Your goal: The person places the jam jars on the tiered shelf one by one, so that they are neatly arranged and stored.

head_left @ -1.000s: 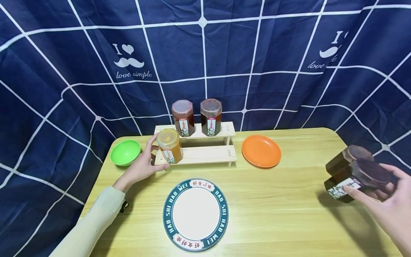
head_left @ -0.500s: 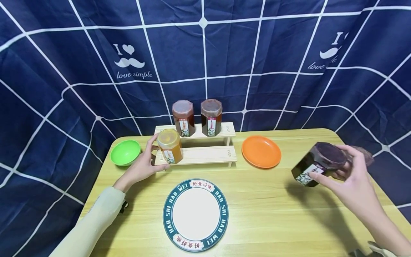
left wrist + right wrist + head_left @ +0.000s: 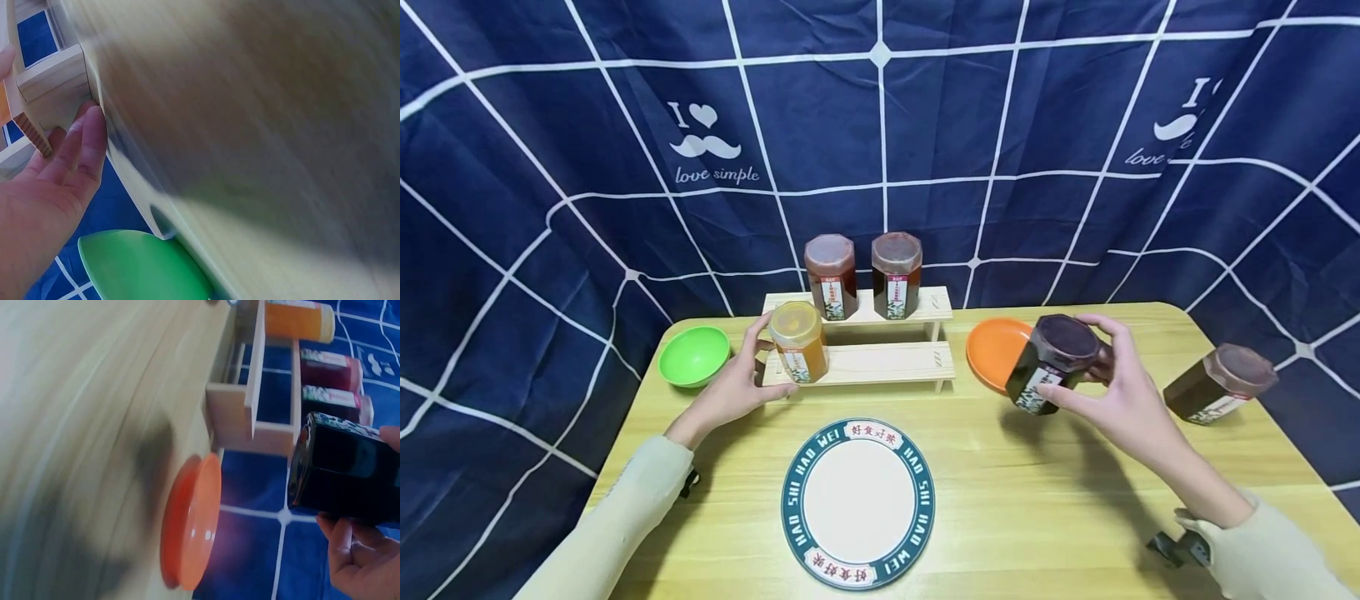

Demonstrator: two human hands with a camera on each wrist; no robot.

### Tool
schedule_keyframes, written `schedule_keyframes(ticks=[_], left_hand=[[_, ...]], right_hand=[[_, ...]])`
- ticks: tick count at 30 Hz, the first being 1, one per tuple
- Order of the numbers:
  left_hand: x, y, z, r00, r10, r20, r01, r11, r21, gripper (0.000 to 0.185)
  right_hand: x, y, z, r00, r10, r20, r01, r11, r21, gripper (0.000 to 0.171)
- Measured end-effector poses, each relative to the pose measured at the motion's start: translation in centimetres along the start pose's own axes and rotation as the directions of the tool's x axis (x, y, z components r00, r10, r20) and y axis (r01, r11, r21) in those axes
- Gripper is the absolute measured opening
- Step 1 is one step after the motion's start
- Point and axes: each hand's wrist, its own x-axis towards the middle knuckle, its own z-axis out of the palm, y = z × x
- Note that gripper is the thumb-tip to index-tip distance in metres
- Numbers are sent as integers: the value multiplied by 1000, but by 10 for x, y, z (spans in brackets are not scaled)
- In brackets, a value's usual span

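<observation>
Five jars are showing in the head view: two are standing on the upper step of the wooden rack (image 3: 857, 364), the left hand (image 3: 730, 392) is curling its fingers round the orange jar (image 3: 797, 340) on the lower step, and the right hand (image 3: 1120, 400) is gripping the dark jar (image 3: 1051, 363) in the air, tilted, over the orange plate (image 3: 992, 354). One brown jar (image 3: 1219, 385) is lying right of those fingers on the desk (image 3: 1037, 500), seemingly not yet shelved. Writing reads "love simple" and "HAO SHI HAO WEI".

Left wrist: fingers are resting loosely against the rack, the green bowl (image 3: 144, 265) below them.

Right wrist: fingers are clamping the dark jar.

Dark purple jar (image 3: 1051, 362); amber jar (image 3: 797, 340); orange plate (image 3: 988, 354).
</observation>
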Motion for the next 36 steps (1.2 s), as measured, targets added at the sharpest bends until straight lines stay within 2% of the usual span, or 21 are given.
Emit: schedule_keyframes(ticks=[10,18,24,30,36], left_hand=[[0,-1,1,999,30,-13,-30,1000,1,120],[1,1,-1,998,-55,25,55,999,1,123],[2,1,-1,998,-64,30,64,998,1,123],[0,0,0,998,-57,20,57,998,-3,124],[0,-3,1,1000,-23,0,23,1000,18,123]], right_hand=[[27,-13,39,997,-36,62,29,993,112,100],[40,-17,74,993,-65,101,42,977,211,100],[50,-22,97,986,-96,136,62,970,236,102],[58,-31,119,977,-105,183,64,974,216,100],[65,-38,140,967,-120,227,70,974,217,98]])
